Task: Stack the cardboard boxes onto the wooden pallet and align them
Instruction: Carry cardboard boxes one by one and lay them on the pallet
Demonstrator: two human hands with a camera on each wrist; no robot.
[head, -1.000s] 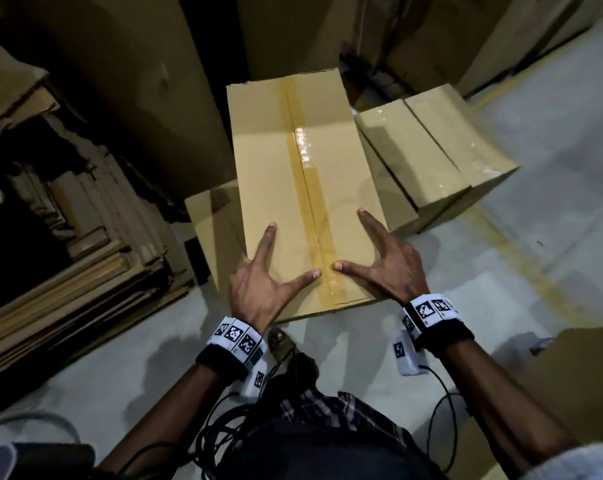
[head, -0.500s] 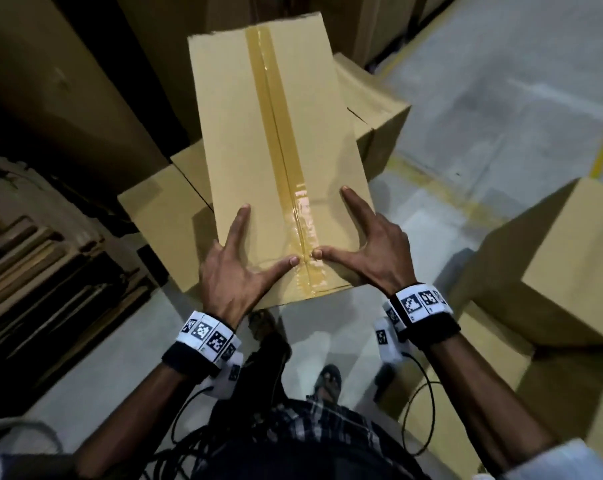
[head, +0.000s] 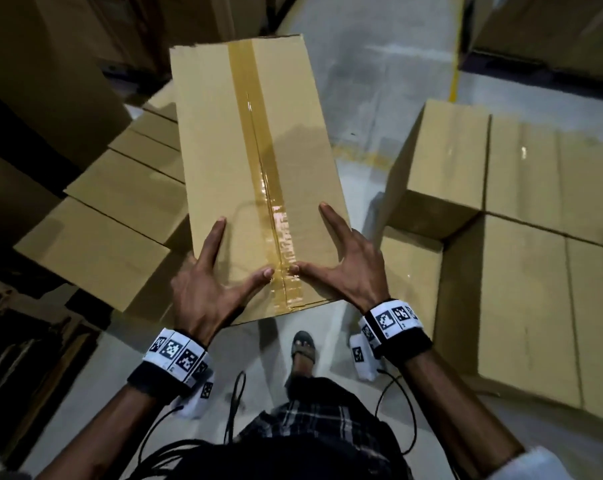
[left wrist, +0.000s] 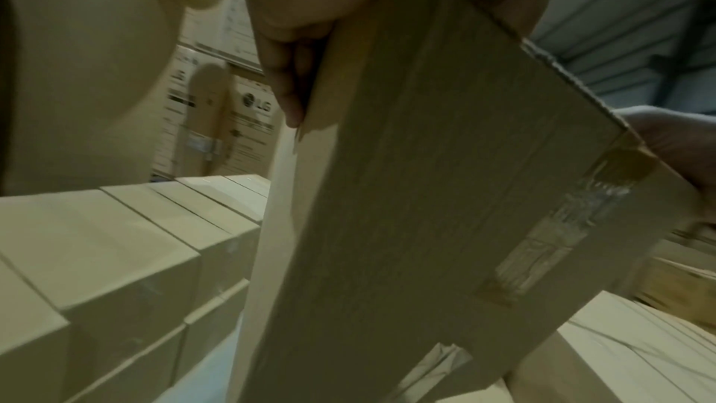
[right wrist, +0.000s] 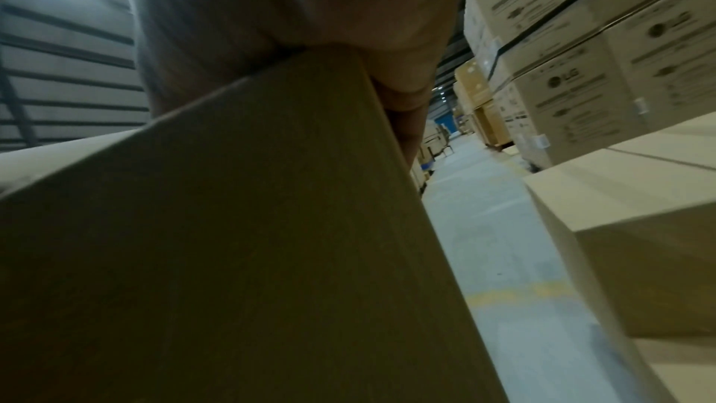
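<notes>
Left of the carried box (head: 258, 168): a row of cardboard boxes (head: 95, 237) on the floor. Carried box held aloft over the floor, tape seam up. Left hand (head: 203, 289) clamped on its near left corner, thumb on top, fingers (left wrist: 288, 85) down the side; right hand (head: 348, 271) mirroring, probably for balance. Right of it: stacked boxes (head: 521, 271), presumably the destination; pallet unseen.
</notes>
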